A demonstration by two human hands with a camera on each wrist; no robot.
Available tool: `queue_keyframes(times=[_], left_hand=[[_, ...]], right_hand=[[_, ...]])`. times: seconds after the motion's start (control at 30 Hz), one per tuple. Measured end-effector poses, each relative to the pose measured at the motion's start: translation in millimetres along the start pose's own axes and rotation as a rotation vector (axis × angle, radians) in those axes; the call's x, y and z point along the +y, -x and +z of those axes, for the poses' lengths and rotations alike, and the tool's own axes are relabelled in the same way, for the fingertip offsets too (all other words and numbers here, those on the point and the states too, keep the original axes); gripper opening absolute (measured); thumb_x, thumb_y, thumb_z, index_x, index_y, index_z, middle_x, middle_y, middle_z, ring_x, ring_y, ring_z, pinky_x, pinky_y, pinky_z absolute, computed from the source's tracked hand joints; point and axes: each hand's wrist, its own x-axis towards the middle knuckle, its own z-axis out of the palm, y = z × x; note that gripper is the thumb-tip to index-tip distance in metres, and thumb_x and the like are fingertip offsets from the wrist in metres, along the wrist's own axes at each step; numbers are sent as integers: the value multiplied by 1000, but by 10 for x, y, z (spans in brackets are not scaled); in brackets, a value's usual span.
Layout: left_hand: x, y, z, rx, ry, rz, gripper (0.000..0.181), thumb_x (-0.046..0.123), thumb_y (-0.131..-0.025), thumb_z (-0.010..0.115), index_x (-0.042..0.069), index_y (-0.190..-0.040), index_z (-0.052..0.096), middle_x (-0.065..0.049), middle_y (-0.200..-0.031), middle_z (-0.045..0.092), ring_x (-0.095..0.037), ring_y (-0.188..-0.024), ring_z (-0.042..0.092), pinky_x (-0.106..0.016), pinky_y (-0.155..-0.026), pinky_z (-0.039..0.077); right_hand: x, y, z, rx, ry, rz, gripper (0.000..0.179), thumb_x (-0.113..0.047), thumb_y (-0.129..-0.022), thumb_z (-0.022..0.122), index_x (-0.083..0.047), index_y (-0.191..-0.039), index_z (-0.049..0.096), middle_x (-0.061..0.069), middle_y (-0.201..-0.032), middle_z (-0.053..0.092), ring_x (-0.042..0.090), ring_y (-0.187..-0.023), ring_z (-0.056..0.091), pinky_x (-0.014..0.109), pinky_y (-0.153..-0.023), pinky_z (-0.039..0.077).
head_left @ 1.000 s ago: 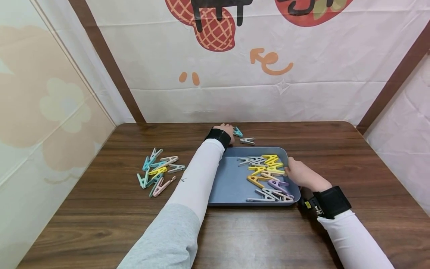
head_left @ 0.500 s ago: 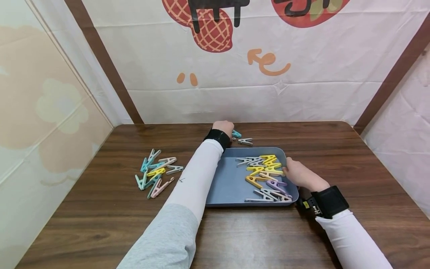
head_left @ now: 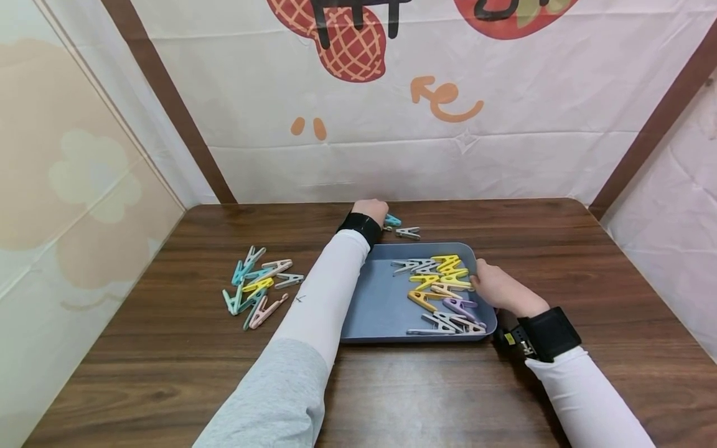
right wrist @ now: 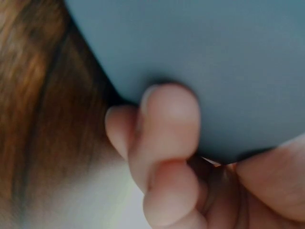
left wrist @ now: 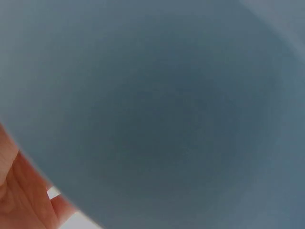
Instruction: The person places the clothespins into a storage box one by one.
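Observation:
A blue-grey tray [head_left: 370, 311] lies on the table, with several clothespins in its right half, among them a yellow clothespin [head_left: 424, 281] and a purple clothespin [head_left: 460, 305]. My right hand [head_left: 506, 289] grips the tray's right side; curled fingers [right wrist: 171, 119] press its wall in the right wrist view. Beyond the tray's far left corner is my left hand [head_left: 371, 211], beside a blue clothespin [head_left: 393, 220] and a grey clothespin [head_left: 408, 233]. Its fingertips are hidden in the head view. Tray wall fills most of the left wrist view, leaving part of the palm [left wrist: 24, 195] showing.
To the left of my left forearm, several clothespins lie in a loose pile, including a pink clothespin [head_left: 269, 311] and a yellow clothespin [head_left: 258, 286]. A printed cloth [head_left: 358, 162] hangs behind the brown wooden table [head_left: 168, 373].
My left hand has turned, so its knuckles now face up and its fingers drop out of sight. The right hand keeps its hold on the tray. The head view has shifted slightly.

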Motion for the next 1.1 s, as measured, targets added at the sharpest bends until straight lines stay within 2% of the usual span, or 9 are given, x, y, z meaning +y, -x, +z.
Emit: queue_keyframes(times=[0.2, 0.37, 0.5, 0.63, 0.77, 0.9, 1.1], left_hand=[[-92, 42, -56, -13, -5, -9, 16, 8, -94, 61, 12, -102, 74, -4, -93, 71, -19, -87, 65, -38, -77, 54], [-262, 70, -151, -20, 0, -32, 12, 12, -92, 63, 12, -99, 73, -3, -91, 71, -19, -86, 65, -39, -76, 53], [-402, 129, -293, -31, 20, -5, 13, 18, -89, 66, 10, -97, 69, -4, -92, 69, -21, -89, 64, -40, -77, 52], [-484, 227, -396, -2, 45, 45, 15, 21, -89, 66, 8, -96, 66, -5, -94, 67, -23, -91, 63, -40, -79, 51], [-493, 324, -450, 36, 64, 93, 24, 25, -90, 67, 8, -106, 64, -5, -100, 65, -23, -95, 62, -39, -80, 50], [-434, 464, -552, 51, 89, 154, 32, 28, -91, 67, 7, -115, 62, -6, -106, 65, -23, -99, 61, -38, -83, 49], [-309, 682, -609, 101, 127, 266, 30, 28, -90, 68, 9, -112, 62, -2, -101, 62, -17, -91, 59, -33, -75, 49]], right_hand=[[-4, 0, -4, -11, -8, -4, 36, -8, -103, 38, 20, -125, 30, 13, -79, 47, 22, -66, 52, 32, -53, 41], [-8, 24, -1, -3, -4, -12, 35, -7, -102, 39, 20, -123, 31, 18, -83, 50, 22, -62, 55, 32, -50, 45], [-17, 50, 1, -14, -13, -17, 37, -7, -102, 39, 20, -125, 30, 19, -86, 51, 21, -60, 55, 34, -48, 47], [-16, 66, 9, -19, -22, -30, 37, -7, -102, 39, 20, -126, 30, 18, -85, 51, 21, -59, 54, 34, -49, 46], [-2, 69, 20, -18, -29, -38, 35, -7, -102, 38, 19, -124, 31, 17, -82, 50, 20, -56, 53, 33, -47, 46], [8, 69, 24, -10, -27, -44, 34, -7, -103, 38, 19, -123, 31, 14, -77, 48, 19, -52, 52, 33, -46, 45], [2, 69, 24, -6, -25, -61, 32, -6, -102, 38, 19, -121, 32, 12, -74, 46, 19, -52, 51, 32, -47, 44]])
